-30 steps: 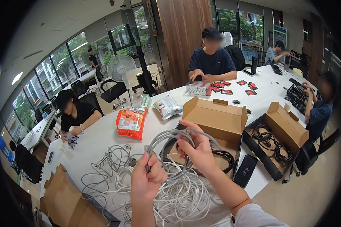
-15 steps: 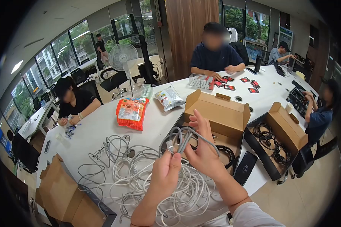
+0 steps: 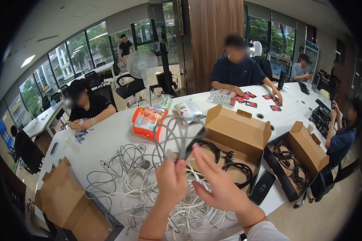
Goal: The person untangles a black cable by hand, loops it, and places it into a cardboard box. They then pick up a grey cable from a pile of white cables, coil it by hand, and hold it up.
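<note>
Your left hand (image 3: 171,177) is closed in a fist on a grey cable (image 3: 184,140), pinching its loops together at their lowest point, so the coil stands up above the fist. Your right hand (image 3: 219,186) lies just right of that grip, fingers spread and holding nothing. I cannot tell whether a fingertip touches the cable.

The cable looks light, limp and a little springy. It would likely spill open if the pinch slackens, so hold it where the strands bunch at the grip, not by the plug ends. It is round, smooth and dull grey, in several loose loops.

Under the grip lies a heap of white cables (image 3: 149,188). Beyond it to the right is an open cardboard box (image 3: 237,124) with black cables (image 3: 237,170) inside. Farther off, above the coil, lies an orange packet (image 3: 147,120).
</note>
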